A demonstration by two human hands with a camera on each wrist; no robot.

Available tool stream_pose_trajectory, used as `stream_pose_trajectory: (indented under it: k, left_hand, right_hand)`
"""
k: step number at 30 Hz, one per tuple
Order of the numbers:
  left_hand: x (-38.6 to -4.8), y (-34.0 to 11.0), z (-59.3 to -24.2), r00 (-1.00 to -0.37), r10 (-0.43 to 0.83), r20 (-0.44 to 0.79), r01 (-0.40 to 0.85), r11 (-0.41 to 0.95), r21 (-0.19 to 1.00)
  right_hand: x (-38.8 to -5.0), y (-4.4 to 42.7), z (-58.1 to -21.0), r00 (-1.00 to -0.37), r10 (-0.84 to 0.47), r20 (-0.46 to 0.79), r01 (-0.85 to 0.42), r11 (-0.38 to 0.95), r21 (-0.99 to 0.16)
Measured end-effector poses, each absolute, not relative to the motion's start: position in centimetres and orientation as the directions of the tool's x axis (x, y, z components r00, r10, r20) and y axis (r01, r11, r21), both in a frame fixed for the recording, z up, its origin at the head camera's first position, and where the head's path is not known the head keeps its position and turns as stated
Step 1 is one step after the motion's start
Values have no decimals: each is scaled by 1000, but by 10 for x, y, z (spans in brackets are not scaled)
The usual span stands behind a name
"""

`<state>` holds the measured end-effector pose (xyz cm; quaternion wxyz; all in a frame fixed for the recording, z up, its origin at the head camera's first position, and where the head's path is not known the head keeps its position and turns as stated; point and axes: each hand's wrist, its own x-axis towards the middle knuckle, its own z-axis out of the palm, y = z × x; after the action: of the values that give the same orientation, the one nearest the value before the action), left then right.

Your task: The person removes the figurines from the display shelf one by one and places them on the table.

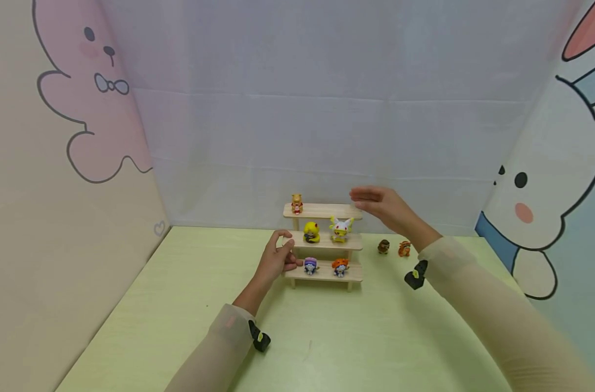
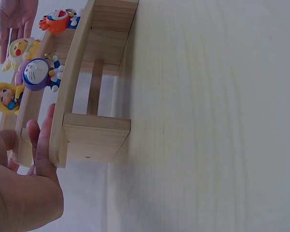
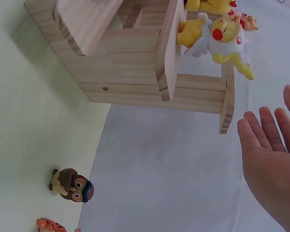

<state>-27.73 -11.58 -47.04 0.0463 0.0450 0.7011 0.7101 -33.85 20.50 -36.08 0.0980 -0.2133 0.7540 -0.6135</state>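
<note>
A three-tier wooden display shelf (image 1: 321,270) stands near the back of the table. My left hand (image 1: 276,258) is at its left end, with curled fingers and thumb around the end of the middle tier. My right hand (image 1: 382,207) is beside the top tier's right end, its fingers extended and holding nothing; a gap shows there in the right wrist view. On the top tier is an orange bear figurine (image 1: 296,203). The middle tier bears a yellow-haired figurine (image 1: 311,232) and a white-and-yellow eared figurine (image 1: 340,231). Below are purple-hooded (image 1: 310,265) and orange-hooded (image 1: 340,267) figurines.
An owl figurine (image 1: 383,247) and an orange tiger-like figurine (image 1: 404,249) stand on the pale green table (image 1: 179,305), right of the shelf. A white cloth backdrop (image 1: 277,130) hangs close behind. Cartoon-printed panels (image 1: 532,218) rise at both sides.
</note>
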Motion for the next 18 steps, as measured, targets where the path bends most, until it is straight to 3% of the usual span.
stream_pose_trajectory:
  k: [18]
  left_hand:
    - [-278,-114,-471,-992,124,-6,-6,0,1000]
  right_hand:
    - [-347,173,-354,-874,-485,30,-115,147,-982]
